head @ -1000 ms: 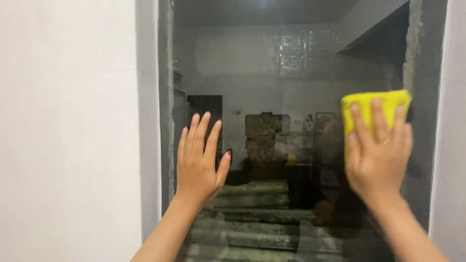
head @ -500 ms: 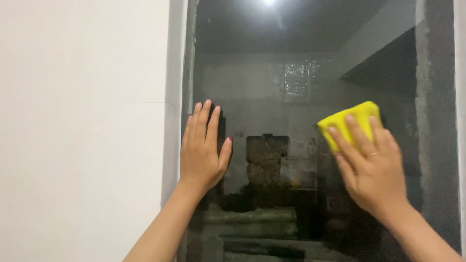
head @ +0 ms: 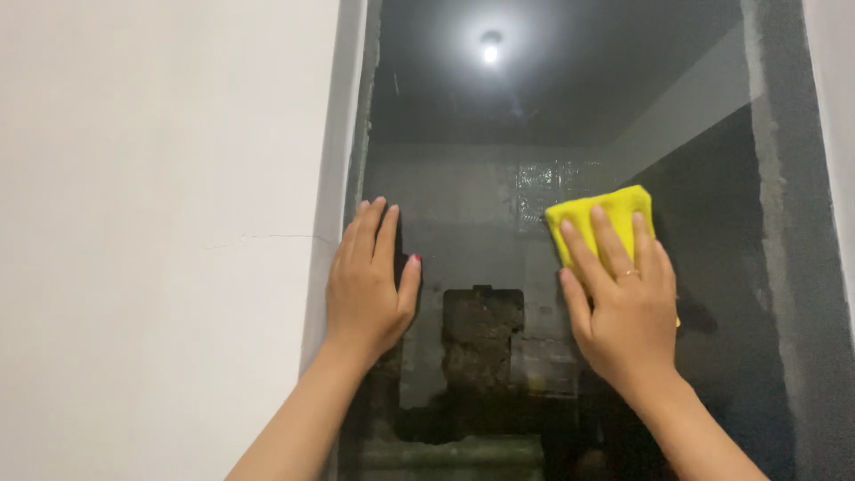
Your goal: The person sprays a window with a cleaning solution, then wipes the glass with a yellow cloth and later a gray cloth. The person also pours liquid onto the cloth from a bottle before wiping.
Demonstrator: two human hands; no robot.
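Note:
A tall glass pane fills the opening in front of me and mirrors a dim room. My right hand presses a yellow cloth flat against the glass at mid-height, fingers spread over it, a ring on one finger. My left hand lies flat on the glass by the left frame, fingers together and holding nothing.
A white wall borders the pane on the left, with a rough grey frame edge. A second grey frame strip runs down the right. A ceiling light reflects near the top of the glass.
My right hand has slid the yellow cloth leftward across the glass, away from the right frame. My view has tilted upward. My left hand has stayed flat on the pane by the left frame.

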